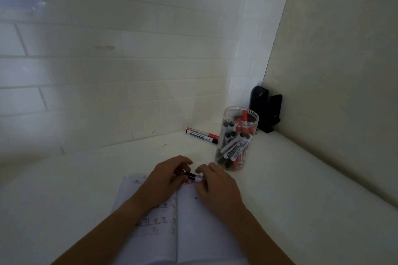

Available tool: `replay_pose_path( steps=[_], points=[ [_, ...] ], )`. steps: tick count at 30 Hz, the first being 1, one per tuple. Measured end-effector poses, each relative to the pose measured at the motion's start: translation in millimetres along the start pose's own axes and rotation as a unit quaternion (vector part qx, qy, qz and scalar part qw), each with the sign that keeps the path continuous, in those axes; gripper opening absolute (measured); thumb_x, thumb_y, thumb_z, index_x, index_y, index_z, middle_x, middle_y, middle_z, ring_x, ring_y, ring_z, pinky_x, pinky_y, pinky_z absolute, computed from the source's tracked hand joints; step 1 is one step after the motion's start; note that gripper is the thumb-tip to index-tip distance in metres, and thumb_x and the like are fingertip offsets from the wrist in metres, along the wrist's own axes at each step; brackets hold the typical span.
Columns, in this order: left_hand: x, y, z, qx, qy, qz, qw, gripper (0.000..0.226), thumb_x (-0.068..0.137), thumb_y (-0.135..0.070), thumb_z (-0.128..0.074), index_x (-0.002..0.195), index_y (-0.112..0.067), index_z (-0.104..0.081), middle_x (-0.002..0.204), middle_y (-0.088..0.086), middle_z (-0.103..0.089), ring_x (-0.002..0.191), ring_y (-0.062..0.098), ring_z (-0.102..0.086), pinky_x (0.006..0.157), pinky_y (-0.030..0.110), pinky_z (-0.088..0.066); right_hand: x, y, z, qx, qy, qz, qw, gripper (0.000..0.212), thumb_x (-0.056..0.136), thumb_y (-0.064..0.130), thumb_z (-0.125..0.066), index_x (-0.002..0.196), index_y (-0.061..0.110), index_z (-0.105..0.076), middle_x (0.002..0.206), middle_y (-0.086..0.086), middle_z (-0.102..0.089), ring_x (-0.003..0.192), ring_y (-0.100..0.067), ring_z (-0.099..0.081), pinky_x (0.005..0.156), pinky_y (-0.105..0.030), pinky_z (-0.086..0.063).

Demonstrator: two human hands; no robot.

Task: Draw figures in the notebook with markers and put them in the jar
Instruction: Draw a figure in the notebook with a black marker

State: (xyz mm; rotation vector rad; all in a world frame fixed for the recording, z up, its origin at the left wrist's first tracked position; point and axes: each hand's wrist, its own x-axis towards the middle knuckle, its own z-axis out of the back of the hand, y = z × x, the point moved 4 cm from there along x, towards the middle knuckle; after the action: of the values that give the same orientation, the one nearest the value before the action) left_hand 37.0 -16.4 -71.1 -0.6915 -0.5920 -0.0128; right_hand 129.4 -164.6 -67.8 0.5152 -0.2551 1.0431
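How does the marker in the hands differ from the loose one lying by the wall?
The held marker has a black end and is gripped by both the left hand and right hand above the notebook. The loose marker has a red cap and lies untouched on the desk beside the jar. Both have white barrels.

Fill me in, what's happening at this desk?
A person holds a black-capped marker in both hands, left hand and right hand, over the top of an open notebook that already carries small red and black drawings. A clear jar of red and black markers stands to the right. Two markers lie on the desk by the wall.
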Motion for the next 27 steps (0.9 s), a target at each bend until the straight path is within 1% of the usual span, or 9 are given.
replay_pose_path(
  steps=[3, 6, 10, 12, 16, 18, 20, 22, 27],
  points=[
    [-0.1, -1.9, -1.7, -0.012, 0.025, 0.007, 1.0, 0.036, 0.09, -0.006, -0.068, 0.123, -0.02, -0.059, 0.1, -0.016, -0.069, 0.089, 0.004, -0.067, 0.081, 0.02, -0.054, -0.5, 12.4, -13.0, -0.07, -0.053, 0.014, 0.996, 0.031, 0.085, 0.038, -0.039, 0.088, 0.02, -0.064, 0.076, 0.005, -0.057, 0.058, -0.013, -0.052, 0.05, -0.025, -0.027],
    [-0.3, 2.1, -3.1, 0.007, 0.004, 0.01, 1.0, 0.032, 0.092, -0.014, -0.062, 0.123, -0.022, -0.059, 0.103, -0.016, -0.066, 0.091, 0.006, -0.064, 0.079, 0.023, -0.053, 0.5, 16.1, -17.5, -0.098, -0.091, -0.01, 0.991, 0.023, 0.088, 0.038, -0.043, 0.077, 0.022, -0.056, 0.065, 0.007, -0.051, 0.049, -0.009, -0.032, 0.047, -0.025, -0.023],
    [0.3, 13.6, -5.3, 0.138, -0.03, 0.018, 0.99, 0.028, 0.094, -0.038, -0.043, 0.104, -0.028, -0.067, 0.101, -0.017, -0.064, 0.094, 0.002, -0.054, 0.083, 0.037, -0.048, 1.9, 13.8, -11.6, -0.122, -0.096, -0.038, 0.987, 0.039, 0.093, 0.05, -0.042, 0.064, 0.025, -0.046, 0.053, 0.007, -0.05, 0.041, -0.01, -0.035, 0.043, -0.024, -0.015],
    [0.9, 19.5, -6.8, 0.149, -0.028, 0.034, 0.988, 0.036, 0.096, -0.037, -0.035, 0.094, -0.029, -0.07, 0.099, -0.017, -0.064, 0.093, 0.004, -0.053, 0.084, 0.041, -0.047, 0.3, 11.8, -8.4, -0.112, -0.083, -0.056, 0.989, 0.049, 0.094, 0.062, -0.038, 0.06, 0.026, -0.037, 0.047, 0.007, -0.043, 0.04, -0.011, -0.03, 0.043, -0.026, -0.013],
    [0.4, 29.3, -7.9, 0.141, -0.041, 0.05, 0.988, 0.032, 0.089, -0.03, -0.037, 0.095, -0.028, -0.069, 0.102, -0.012, -0.065, 0.102, 0.01, -0.057, 0.088, 0.042, -0.049, -3.0, 7.5, -4.4, -0.137, -0.077, -0.093, 0.983, 0.068, 0.088, 0.079, -0.037, 0.046, 0.026, -0.036, 0.039, 0.008, -0.032, 0.034, -0.01, -0.026, 0.042, -0.023, -0.013],
    [-0.1, 29.5, -9.4, 0.134, -0.024, 0.053, 0.989, 0.03, 0.088, -0.03, -0.036, 0.098, -0.028, -0.065, 0.103, -0.01, -0.064, 0.105, 0.015, -0.059, 0.089, 0.042, -0.049, -2.8, 6.7, -6.5, -0.147, -0.065, -0.11, 0.981, 0.063, 0.083, 0.073, -0.048, 0.043, 0.025, -0.035, 0.037, 0.008, -0.034, 0.033, -0.01, -0.028, 0.042, -0.022, -0.019],
    [0.4, 28.5, -9.8, 0.13, -0.013, 0.053, 0.99, 0.029, 0.089, -0.029, -0.036, 0.099, -0.027, -0.063, 0.104, -0.01, -0.062, 0.096, 0.012, -0.059, 0.085, 0.037, -0.049, -2.6, 8.0, -6.7, -0.152, -0.047, -0.125, 0.979, 0.059, 0.079, 0.068, -0.052, 0.044, 0.024, -0.033, 0.038, 0.009, -0.028, 0.034, -0.01, -0.029, 0.042, -0.022, -0.02],
    [1.2, 28.2, -9.6, 0.132, -0.01, 0.052, 0.99, 0.028, 0.088, -0.029, -0.036, 0.1, -0.027, -0.062, 0.104, -0.012, -0.059, 0.083, 0.002, -0.052, 0.079, 0.032, -0.045, -1.3, 10.6, -3.2, -0.162, -0.012, -0.123, 0.979, 0.057, 0.083, 0.065, -0.048, 0.047, 0.023, -0.034, 0.043, 0.008, -0.029, 0.039, -0.01, -0.034, 0.043, -0.025, -0.019],
    [1.9, 30.0, -9.8, 0.142, -0.002, 0.06, 0.988, 0.028, 0.088, -0.03, -0.035, 0.1, -0.028, -0.061, 0.106, -0.012, -0.058, 0.08, 0.0, -0.046, 0.081, 0.032, -0.044, 1.1, 10.8, 1.0, -0.168, 0.038, -0.131, 0.976, 0.057, 0.096, 0.064, -0.035, 0.062, 0.021, -0.048, 0.056, 0.006, -0.04, 0.057, -0.014, -0.048, 0.053, -0.031, -0.031]
  ],
)
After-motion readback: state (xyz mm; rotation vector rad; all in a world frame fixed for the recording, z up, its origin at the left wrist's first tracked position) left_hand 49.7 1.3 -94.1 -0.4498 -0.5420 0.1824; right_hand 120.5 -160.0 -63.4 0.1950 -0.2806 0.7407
